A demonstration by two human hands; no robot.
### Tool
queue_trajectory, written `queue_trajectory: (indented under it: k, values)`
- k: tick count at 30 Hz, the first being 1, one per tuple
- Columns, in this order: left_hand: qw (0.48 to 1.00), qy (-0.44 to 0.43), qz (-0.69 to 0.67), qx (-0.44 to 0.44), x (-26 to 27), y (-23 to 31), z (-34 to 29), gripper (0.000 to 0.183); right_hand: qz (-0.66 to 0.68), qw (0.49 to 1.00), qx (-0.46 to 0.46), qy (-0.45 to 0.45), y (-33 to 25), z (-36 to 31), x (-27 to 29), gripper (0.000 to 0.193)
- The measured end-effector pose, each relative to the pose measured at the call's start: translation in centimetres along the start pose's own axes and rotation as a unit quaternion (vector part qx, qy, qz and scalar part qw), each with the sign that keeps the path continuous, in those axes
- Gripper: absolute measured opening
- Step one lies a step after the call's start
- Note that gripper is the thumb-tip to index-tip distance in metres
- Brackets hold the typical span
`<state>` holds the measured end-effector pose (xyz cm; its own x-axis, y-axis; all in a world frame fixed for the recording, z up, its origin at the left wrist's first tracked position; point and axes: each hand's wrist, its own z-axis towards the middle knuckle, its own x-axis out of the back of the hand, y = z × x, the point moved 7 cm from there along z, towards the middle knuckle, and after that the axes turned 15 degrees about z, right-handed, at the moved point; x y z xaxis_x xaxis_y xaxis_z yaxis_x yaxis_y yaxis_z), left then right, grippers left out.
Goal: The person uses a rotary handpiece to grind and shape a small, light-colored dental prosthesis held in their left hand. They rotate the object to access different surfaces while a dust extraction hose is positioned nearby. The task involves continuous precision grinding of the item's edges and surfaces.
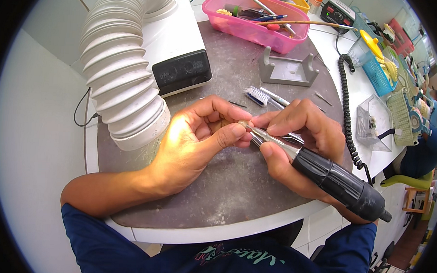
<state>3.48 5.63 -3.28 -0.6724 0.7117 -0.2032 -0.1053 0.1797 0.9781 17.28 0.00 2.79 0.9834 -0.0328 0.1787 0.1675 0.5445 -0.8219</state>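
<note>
The left hand had its thumb and fingers pinched together, with a tiny tan bit right at the tips. The right hand was curled snugly around the silver front of a fat black tool shaped like a big pen. The tool's thin tip met the tiny bit, or came very close; fingers hid the spot, so I could not tell which. The tool's black back end stuck out below the right hand, off to the right. Both hands were over a brown mat. Just left of the left hand, a fat white bendy hose hung with its mouth near the wrist. Just past the fingertips lay a brush with white bristles. Farther past them stood a gray holder, then a pink basket full of tools. A curly black cord ran down to the right of the right hand.
</note>
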Motion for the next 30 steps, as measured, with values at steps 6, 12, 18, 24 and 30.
queue_trajectory:
  k: [6,12,18,24,30]
  values:
    - [1.0,0.0,-0.002,0.003,0.0,0.0,-0.1,0.017,0.059,0.991,-0.114,-0.024,-0.1,-0.3,-0.3,0.018]
    - [1.0,0.002,0.001,0.003,-0.1,0.0,0.0,0.017,0.032,0.994,-0.1,-0.035,-0.1,-0.3,-0.3,0.018]
    - [1.0,-0.002,-0.006,0.012,-0.1,0.1,-0.1,0.016,0.037,0.994,-0.089,-0.043,-0.2,-0.3,-0.3,0.019]
    - [1.0,-0.008,0.007,-0.015,-0.2,0.2,-0.1,0.018,0.044,0.994,-0.083,-0.059,-0.4,-0.2,-0.4,0.02]
    - [0.999,-0.03,-0.015,-0.01,-0.2,0.3,-0.1,0.023,0.062,0.994,-0.075,-0.055,-0.8,-0.6,0.0,0.023]
